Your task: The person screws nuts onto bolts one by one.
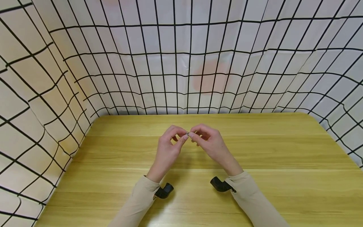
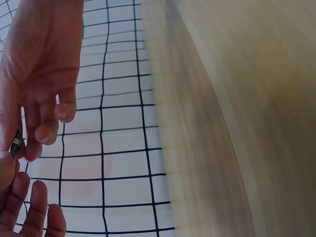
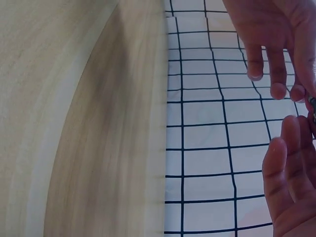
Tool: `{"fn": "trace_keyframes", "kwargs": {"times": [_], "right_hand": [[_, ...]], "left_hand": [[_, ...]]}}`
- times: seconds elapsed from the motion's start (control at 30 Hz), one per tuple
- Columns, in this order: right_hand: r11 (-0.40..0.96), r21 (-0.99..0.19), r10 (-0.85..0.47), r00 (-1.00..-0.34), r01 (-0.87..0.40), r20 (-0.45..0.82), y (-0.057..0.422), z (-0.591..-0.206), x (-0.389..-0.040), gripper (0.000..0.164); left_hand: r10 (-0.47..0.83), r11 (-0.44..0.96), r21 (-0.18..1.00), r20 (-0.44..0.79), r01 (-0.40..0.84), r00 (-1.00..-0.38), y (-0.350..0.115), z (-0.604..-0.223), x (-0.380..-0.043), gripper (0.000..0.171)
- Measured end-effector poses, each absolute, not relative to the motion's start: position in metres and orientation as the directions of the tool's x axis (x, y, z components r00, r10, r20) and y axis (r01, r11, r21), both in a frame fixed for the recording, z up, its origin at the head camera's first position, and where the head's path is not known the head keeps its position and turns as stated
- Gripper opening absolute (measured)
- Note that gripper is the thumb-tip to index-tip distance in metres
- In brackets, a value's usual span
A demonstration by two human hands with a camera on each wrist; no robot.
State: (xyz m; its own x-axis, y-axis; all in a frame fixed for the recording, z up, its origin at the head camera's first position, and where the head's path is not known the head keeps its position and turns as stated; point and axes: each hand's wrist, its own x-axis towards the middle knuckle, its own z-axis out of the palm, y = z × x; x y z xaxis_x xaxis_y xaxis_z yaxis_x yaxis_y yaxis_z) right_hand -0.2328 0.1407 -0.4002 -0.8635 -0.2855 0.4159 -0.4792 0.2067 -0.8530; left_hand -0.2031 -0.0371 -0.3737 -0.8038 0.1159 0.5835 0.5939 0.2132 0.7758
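Note:
Both hands meet in front of me over the table, fingertip to fingertip. Between them is a tiny dark piece [image 1: 187,134] with a pale band around it [image 2: 17,141]; its surface looks ridged in the right wrist view. My left hand [image 1: 168,143] pinches one end between thumb and forefinger. The thumb and forefinger of my right hand [image 1: 209,142] pinch the other end. In both hands the remaining fingers are loosely bent, apart from the piece. Fingertips hide most of it, so I cannot tell its exact kind.
A wooden table [image 1: 113,164] with light plank grain lies under the hands. White sheeting with a black grid [image 1: 158,63] rises behind and along the sides. A black bent mount [image 1: 164,190] sticks out at the left sleeve, and a similar black mount [image 1: 219,183] at the right sleeve.

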Motion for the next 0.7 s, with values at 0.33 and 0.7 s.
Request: {"fn": "trace_keyframes", "kwargs": {"times": [0.33, 0.7], "right_hand": [[0.259, -0.863, -0.282, -0.889, -0.433, 0.361, 0.139, -0.399, -0.232, 0.011], [0.283, -0.864, -0.255, -0.901, -0.417, 0.352, 0.138, -0.397, -0.231, 0.020]], "left_hand": [[0.116, 0.199, 0.776, 0.588, 0.599, -0.800, -0.035, -0.375, -0.203, 0.004], [0.093, 0.211, 0.786, 0.576, 0.581, -0.813, -0.037, -0.402, -0.222, 0.005]]}}
